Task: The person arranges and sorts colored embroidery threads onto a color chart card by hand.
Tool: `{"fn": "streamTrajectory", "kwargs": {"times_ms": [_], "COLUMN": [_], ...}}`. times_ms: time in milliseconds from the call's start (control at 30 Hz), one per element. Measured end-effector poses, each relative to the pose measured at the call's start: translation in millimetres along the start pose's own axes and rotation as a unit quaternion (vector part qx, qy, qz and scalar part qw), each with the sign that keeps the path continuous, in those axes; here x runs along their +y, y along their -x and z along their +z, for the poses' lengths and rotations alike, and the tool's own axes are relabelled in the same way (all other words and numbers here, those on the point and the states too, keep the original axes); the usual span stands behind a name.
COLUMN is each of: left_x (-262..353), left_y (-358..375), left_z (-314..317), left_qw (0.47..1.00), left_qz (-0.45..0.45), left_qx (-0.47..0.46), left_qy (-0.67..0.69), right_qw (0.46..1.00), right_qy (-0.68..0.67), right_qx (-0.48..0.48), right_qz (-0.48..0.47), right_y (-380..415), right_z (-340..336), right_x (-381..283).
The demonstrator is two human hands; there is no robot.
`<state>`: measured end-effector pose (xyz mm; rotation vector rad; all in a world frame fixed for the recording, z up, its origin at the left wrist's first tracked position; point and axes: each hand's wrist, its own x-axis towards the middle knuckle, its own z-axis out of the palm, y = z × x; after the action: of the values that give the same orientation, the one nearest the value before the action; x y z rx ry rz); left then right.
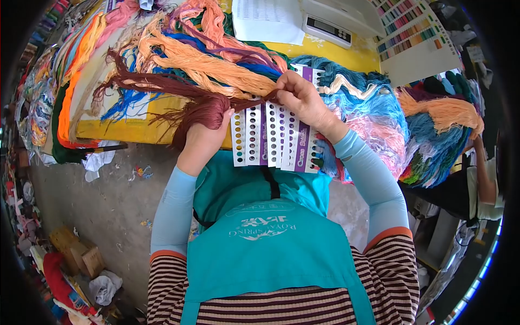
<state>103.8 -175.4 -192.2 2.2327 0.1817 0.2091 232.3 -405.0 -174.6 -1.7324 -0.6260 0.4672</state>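
Observation:
My left hand is wrapped round a thick hank of reddish-brown embroidery thread, whose loose ends spread leftward over the table. A few brown strands run from it to my right hand, whose thumb and fingers are pinched on them. Beneath both hands lie several white and purple punched thread cards, overlapping at the table's front edge. Just beyond the brown hank, a peach thread hank stretches across blue and purple threads.
The yellow table carries many coloured hanks. A printed sheet, a digital scale and a colour sample chart are at the back. Blue and pink threads pile up at right. Another person's arm shows at far right, by more hanks.

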Motion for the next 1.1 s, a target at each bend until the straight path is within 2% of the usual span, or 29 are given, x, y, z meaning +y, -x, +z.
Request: {"fn": "streamTrajectory", "kwargs": {"times_ms": [67,167,233,300,333,367,433,500,533,567,633,700,733,767,867,900,933,1000,1033,1100], "left_x": [1.9,-1.1,-13.7,-23.5,-37.0,-38.5,-31.3,-24.1,-26.3,-35.7,-59.6,-47.1,-74.9,-81.7,-99.9,-101.2,-105.1,-114.7,-133.2,-58.4], "left_y": [-7.2,-13.1,-11.5,-12.1,-11.0,-10.1,-4.0,-8.1,-15.9,-27.4,-61.9,-97.4,-120.9,-135.5,-169.1,-171.9,-172.1,-167.2,-160.5,-126.1], "left_z": [0.0,-14.6,-28.4,-63.0,-80.0,-92.4,-129.0,-140.1,-154.1,-162.0,-186.9,-201.0,-216.8,-219.6,-245.7,-253.0,-255.0,-253.1,-261.1,-211.2], "left_qw": [0.999,0.998,0.996,0.992,0.997,0.987,0.976,0.979,0.965,0.964,0.939,0.956,0.94,0.945,0.873,0.868,0.869,0.853,0.875,0.827], "left_qz": [0.028,0.059,0.037,0.008,0.03,-0.03,-0.129,-0.104,-0.188,-0.201,-0.275,-0.187,-0.207,-0.18,-0.245,-0.269,-0.268,-0.27,-0.21,-0.212], "left_qx": [0.002,-0.016,0.01,-0.03,-0.021,0.017,-0.087,-0.098,-0.104,-0.077,-0.085,-0.128,-0.175,-0.092,0.003,0.044,0.045,0.173,0.044,0.092], "left_qy": [-0.022,-0.017,0.077,0.119,0.07,0.155,0.155,0.145,0.151,0.155,0.187,0.187,0.209,0.258,0.421,0.416,0.415,0.412,0.434,0.513], "right_qw": [0.999,0.976,0.934,0.924,0.914,0.903,0.904,0.904,0.906,0.907,0.908,0.909,0.909,0.91,0.911,0.914,0.913,0.913,0.913,0.916], "right_qy": [0.034,0.208,0.329,0.358,0.386,0.414,0.414,0.414,0.41,0.407,0.406,0.404,0.401,0.399,0.394,0.39,0.391,0.39,0.39,0.382], "right_qx": [0.013,0.011,0.0,-0.009,-0.011,-0.012,-0.017,-0.022,-0.019,-0.016,-0.015,-0.015,-0.01,-0.006,0.001,-0.001,0.002,0.006,0.01,0.004], "right_qz": [-0.019,-0.062,-0.139,-0.133,-0.124,-0.115,-0.109,-0.103,-0.105,-0.107,-0.105,-0.107,-0.11,-0.113,-0.118,-0.113,-0.114,-0.12,-0.123,-0.125], "right_y": [1.7,3.0,6.1,8.9,9.6,10.2,9.7,9.8,9.8,9.4,9.4,7.9,7.9,7.8,7.9,8.0,8.0,8.5,8.3,7.9], "right_z": [1.9,9.6,15.4,19.2,19.6,20.0,20.2,20.9,20.8,20.5,20.2,20.8,20.5,20.3,20.3,20.3,20.2,20.8,20.9,19.9], "right_x": [-1.7,-6.4,-10.5,-10.8,-12.4,-13.7,-15.2,-15.0,-15.0,-14.9,-15.5,-15.8,-14.1,-13.8,-15.1,-14.9,-15.3,-14.7,-14.6,-15.2]}}
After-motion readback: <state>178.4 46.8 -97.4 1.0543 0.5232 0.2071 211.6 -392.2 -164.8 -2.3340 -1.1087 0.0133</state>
